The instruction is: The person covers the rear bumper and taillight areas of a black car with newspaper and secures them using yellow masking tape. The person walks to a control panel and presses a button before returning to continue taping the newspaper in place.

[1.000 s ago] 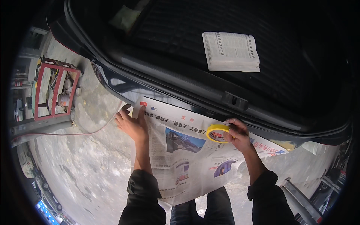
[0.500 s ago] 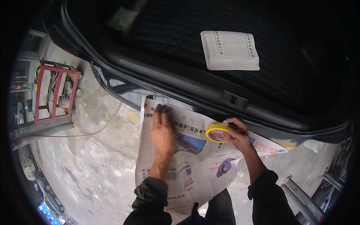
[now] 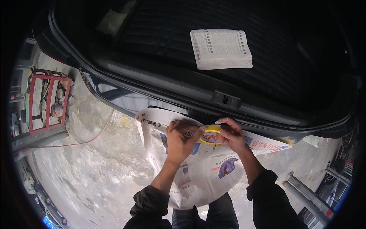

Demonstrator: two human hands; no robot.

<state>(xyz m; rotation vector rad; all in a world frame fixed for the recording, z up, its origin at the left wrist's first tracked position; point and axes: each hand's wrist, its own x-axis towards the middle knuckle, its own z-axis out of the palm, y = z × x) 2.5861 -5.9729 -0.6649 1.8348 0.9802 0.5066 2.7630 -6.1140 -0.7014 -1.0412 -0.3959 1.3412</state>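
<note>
My right hand [image 3: 232, 136] is closed on the right side of a yellow roll of tape [image 3: 212, 128], in front of the car's rear edge. My left hand [image 3: 180, 140] lies over a newspaper sheet [image 3: 202, 183], fingers bent and thumb at the roll's left edge. What its fingertips pinch, if anything, is hidden. The sheet hangs from just below the trunk opening down toward my legs. Its upper left part is bowed, and its right corner stretches along the bumper [image 3: 131, 100].
A folded stack of newspaper [image 3: 222, 49] lies in the dark open trunk [image 3: 160, 34], behind the latch [image 3: 225, 100]. On the left stands a red-framed cart [image 3: 49, 101] with cans, near a thin hose [image 3: 85, 140] on the concrete floor. Metal rails [image 3: 309, 198] are at lower right.
My left hand has moved right along the sheet to the tape roll. The sheet's left part has shifted and bowed. My right hand still holds the roll. The whole view has shifted slightly.
</note>
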